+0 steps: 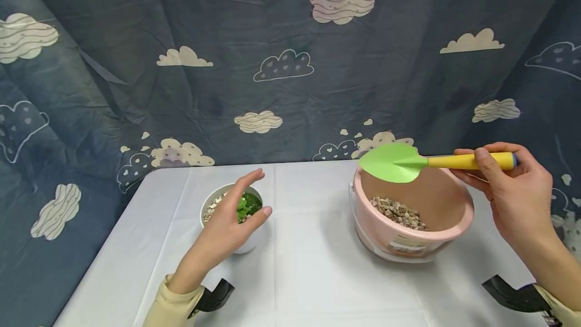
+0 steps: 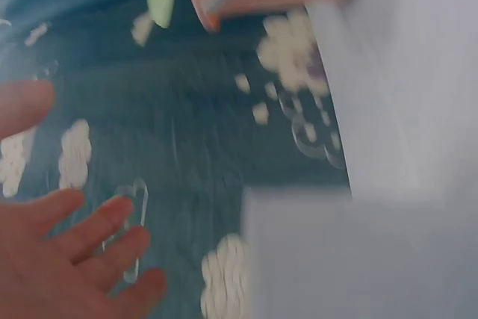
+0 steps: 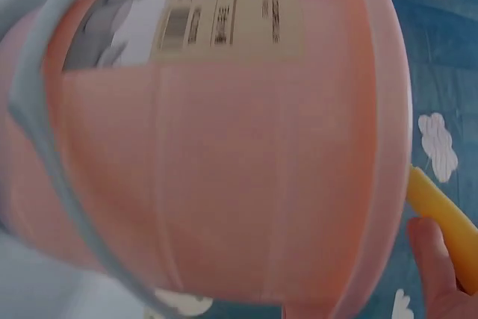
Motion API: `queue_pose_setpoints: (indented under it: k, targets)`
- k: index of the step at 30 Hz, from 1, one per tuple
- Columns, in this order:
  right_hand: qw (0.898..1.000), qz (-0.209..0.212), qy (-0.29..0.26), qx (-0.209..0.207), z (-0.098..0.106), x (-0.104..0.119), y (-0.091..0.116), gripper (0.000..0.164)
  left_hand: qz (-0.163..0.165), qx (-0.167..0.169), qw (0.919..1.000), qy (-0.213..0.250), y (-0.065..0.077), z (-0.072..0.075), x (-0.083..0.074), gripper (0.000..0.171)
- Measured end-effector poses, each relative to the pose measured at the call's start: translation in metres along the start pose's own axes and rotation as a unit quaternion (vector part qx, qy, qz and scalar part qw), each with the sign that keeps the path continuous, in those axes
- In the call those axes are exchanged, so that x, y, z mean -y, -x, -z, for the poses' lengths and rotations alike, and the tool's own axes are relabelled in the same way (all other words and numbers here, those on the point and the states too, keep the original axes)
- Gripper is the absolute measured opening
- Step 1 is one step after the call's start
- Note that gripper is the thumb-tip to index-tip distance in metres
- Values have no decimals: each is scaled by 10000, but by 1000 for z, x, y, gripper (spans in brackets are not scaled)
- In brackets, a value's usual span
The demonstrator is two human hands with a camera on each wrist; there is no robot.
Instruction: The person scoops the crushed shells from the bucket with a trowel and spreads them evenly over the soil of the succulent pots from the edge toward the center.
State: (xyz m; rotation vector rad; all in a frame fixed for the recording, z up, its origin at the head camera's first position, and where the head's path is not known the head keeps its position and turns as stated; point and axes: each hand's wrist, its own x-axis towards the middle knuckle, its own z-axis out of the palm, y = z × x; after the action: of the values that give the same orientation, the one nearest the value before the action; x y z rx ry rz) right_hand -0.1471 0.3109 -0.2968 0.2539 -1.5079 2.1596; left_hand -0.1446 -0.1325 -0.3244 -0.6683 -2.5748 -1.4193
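In the head view my left hand (image 1: 217,236) hovers with fingers spread over a small white pot (image 1: 247,247), overlapping much of it. Green leaves (image 1: 247,206) and pale stone chips show inside the pot. The fingers hold nothing, and the left wrist view shows them apart. My right hand (image 1: 519,196) grips the yellow handle of a trowel (image 1: 394,162). Its green blade is level above the left part of a pink bucket (image 1: 374,236). Gravel (image 1: 399,213) lies at the bucket's bottom. In the right wrist view the bucket's wall hides most of that hand.
Both containers stand on a white-covered table (image 1: 304,266), the bucket on the right and the pot on the left. A grey bucket handle (image 3: 48,155) hangs down along its side. Behind the table hangs a dark blue cloth (image 1: 281,100) with cloud prints.
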Motion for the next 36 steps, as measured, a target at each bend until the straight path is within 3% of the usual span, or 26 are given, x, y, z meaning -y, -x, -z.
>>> queue_pose_setpoints:
  k: [3, 10, 13, 15, 21, 23, 26, 31, 36]
  targets:
    - [9995, 16, 273, -134, 6, 0, -1, 32, -112, 44, 9985, 532, -7, -9, -7, 61]
    - [9977, 96, 646, -170, 20, -2, 4, 31, 8, 393, 9951, 906, -10, -41, -10, 58]
    - [9935, 214, 1119, -47, 21, -5, 5, 31, 66, 628, 9912, 1160, -10, -55, -7, 58]
    - [9863, 359, 1605, 87, 21, -7, 5, 31, 68, 818, 9878, 1323, -11, -65, -5, 58]
    - [9526, 745, 2922, 409, 17, -14, 4, 33, 316, 1257, 9735, 1882, -20, -90, 3, 57]
    - [9456, 771, 3124, 489, 15, -16, 3, 34, 421, 1323, 9686, 2064, -25, -98, 5, 56]
    - [9273, 865, 3596, 574, 14, -20, 1, 35, 588, 1400, 9619, 2272, -33, -109, 7, 56]
    - [9125, 864, 3926, 753, 9, -28, -7, 36, 775, 1454, 9519, 2583, -48, -124, 7, 61]
    - [8917, 759, 4354, 974, 5, -34, -19, 36, 806, 1584, 9233, 3406, -63, -136, 6, 67]
